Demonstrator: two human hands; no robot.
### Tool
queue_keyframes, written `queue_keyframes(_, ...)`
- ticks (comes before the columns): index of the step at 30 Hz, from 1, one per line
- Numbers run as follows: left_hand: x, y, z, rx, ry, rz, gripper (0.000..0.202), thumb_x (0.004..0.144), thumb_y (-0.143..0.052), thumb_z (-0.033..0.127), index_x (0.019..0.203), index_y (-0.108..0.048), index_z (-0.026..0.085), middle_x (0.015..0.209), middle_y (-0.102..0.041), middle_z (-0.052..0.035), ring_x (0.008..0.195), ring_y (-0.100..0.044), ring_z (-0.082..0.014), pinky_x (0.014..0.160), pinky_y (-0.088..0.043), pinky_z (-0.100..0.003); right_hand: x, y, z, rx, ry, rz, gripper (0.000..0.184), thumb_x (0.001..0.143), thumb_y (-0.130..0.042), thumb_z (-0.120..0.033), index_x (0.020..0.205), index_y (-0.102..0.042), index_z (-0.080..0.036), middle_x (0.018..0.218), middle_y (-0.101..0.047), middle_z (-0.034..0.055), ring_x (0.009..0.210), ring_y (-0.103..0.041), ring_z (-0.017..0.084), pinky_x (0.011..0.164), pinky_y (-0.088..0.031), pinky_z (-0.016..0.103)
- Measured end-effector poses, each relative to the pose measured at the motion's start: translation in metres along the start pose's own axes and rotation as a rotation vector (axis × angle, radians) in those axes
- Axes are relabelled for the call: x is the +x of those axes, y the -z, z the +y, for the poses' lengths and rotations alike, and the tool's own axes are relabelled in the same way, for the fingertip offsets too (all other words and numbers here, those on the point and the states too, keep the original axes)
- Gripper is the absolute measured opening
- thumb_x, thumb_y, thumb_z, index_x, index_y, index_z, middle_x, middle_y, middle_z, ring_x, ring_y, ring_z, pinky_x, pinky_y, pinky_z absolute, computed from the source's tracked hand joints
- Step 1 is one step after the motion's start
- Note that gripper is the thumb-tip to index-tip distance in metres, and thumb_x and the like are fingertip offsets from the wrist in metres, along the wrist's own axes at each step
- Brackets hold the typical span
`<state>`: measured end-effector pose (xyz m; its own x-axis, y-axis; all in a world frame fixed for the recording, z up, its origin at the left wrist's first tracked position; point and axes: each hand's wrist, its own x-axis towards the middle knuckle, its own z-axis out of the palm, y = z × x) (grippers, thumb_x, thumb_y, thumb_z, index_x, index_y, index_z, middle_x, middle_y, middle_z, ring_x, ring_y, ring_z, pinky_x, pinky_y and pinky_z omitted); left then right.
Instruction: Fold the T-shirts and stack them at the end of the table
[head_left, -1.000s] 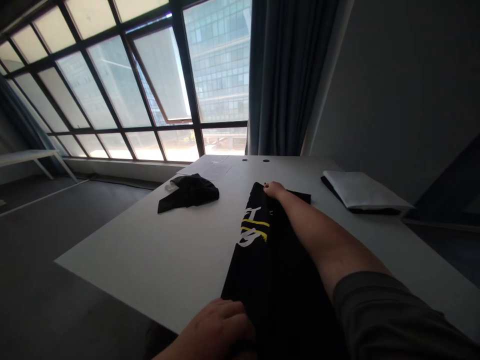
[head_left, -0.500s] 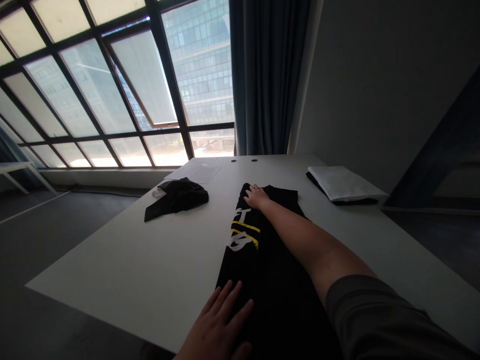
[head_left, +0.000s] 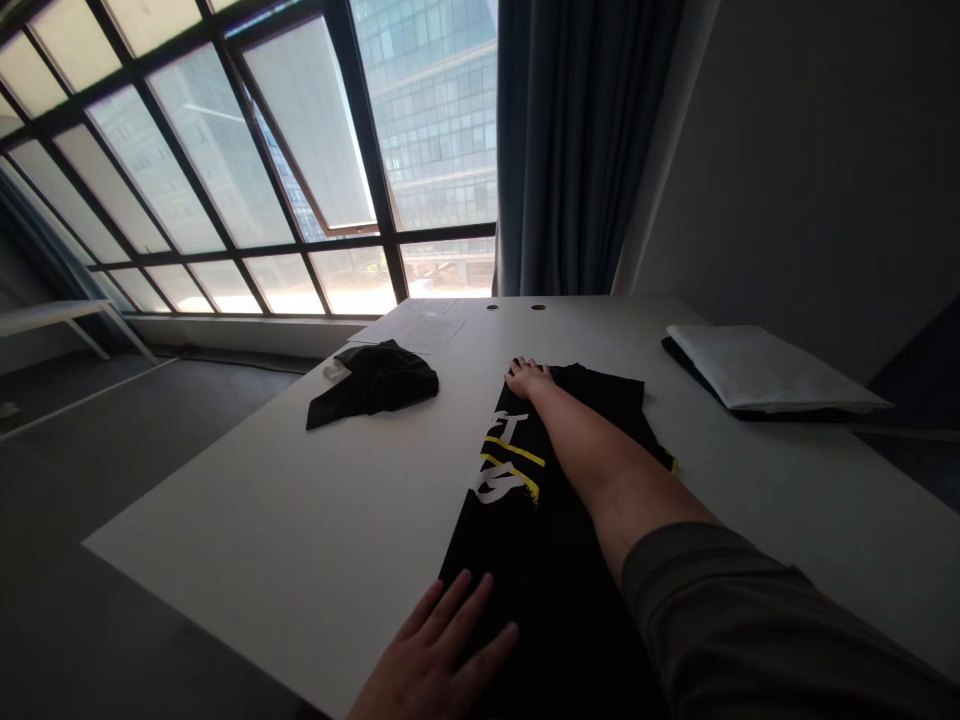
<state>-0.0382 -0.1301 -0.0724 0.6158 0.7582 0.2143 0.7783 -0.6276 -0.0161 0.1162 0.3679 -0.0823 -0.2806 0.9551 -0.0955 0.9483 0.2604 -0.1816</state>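
A black T-shirt (head_left: 555, 560) with white lettering and yellow stripes lies folded lengthwise on the white table (head_left: 300, 520), its print at the left fold. Flat on the shirt's near end rests my left hand (head_left: 442, 650), fingers spread. My right hand (head_left: 529, 378) reaches to the far end and lies on the cloth near the upper left corner, fingers extended forward. A sleeve with a yellow edge sticks out beyond my right forearm. The lower part of the shirt blends into dark shadow.
Left of the shirt lies a crumpled black cloth (head_left: 379, 380) with a small whitish piece beside it. Sheets of paper (head_left: 412, 327) lie behind it. At the right edge sits a white folded item (head_left: 772, 368) on something black. A curtain (head_left: 577, 150) hangs beyond the table.
The view has turned a little left, so everything sits farther right. Both hands stay on the shirt in nearly the same places; more of its right sleeve shows.
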Motion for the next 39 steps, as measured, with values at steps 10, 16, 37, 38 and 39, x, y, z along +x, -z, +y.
queue_keyframes(10,-0.014,-0.001,-0.008,0.063,-0.022,0.047,0.066,0.100,-0.052,0.056,0.161,-0.033,0.037,0.161,-0.044,-0.0089,0.145,-0.046,-0.0313,0.114,-0.044,-0.041,0.006,0.003,-0.001,0.019,0.022,0.045,0.070,0.104,-0.024,-0.052,0.166,-0.019,-0.019,0.173,-0.009,0.0115,0.158,-0.008,0.031,0.124,-0.004,0.056)
queue_keyframes(16,-0.021,0.022,-0.007,-0.006,0.002,-0.004,0.062,0.099,-0.058,0.040,0.158,-0.039,0.037,0.164,-0.039,-0.0050,0.147,-0.043,-0.0292,0.119,-0.039,-0.042,-0.026,0.034,0.035,0.046,0.139,0.197,0.065,0.106,-0.029,-0.052,0.164,-0.028,-0.022,0.172,-0.017,0.0126,0.157,-0.011,0.033,0.123,-0.013,0.050)
queue_keyframes(37,0.146,0.046,0.122,-0.252,-0.495,-0.318,0.045,0.099,-0.059,0.035,0.144,-0.053,0.036,0.144,-0.060,0.0011,0.103,-0.065,-0.0180,0.086,-0.048,-0.034,-0.123,0.032,0.221,0.311,0.029,0.373,0.037,0.091,-0.056,-0.032,0.118,-0.079,-0.022,0.125,-0.075,0.0072,0.120,-0.065,0.025,0.103,-0.045,0.030)
queue_keyframes(38,0.150,0.046,0.125,-0.246,-0.515,-0.337,0.044,0.098,-0.061,0.035,0.141,-0.056,0.035,0.137,-0.063,0.0006,0.098,-0.066,-0.0180,0.083,-0.048,-0.033,-0.122,0.031,0.221,0.328,0.023,0.373,0.037,0.091,-0.056,-0.031,0.118,-0.079,-0.021,0.124,-0.075,0.0076,0.118,-0.066,0.025,0.102,-0.046,0.030)
queue_keyframes(39,0.152,0.047,0.127,-0.244,-0.536,-0.354,0.041,0.097,-0.063,0.035,0.138,-0.059,0.034,0.128,-0.067,0.0004,0.093,-0.066,-0.0178,0.080,-0.048,-0.033,-0.121,0.031,0.222,0.346,0.017,0.373,0.037,0.090,-0.056,-0.030,0.117,-0.079,-0.021,0.122,-0.076,0.0078,0.117,-0.067,0.025,0.101,-0.047,0.030)
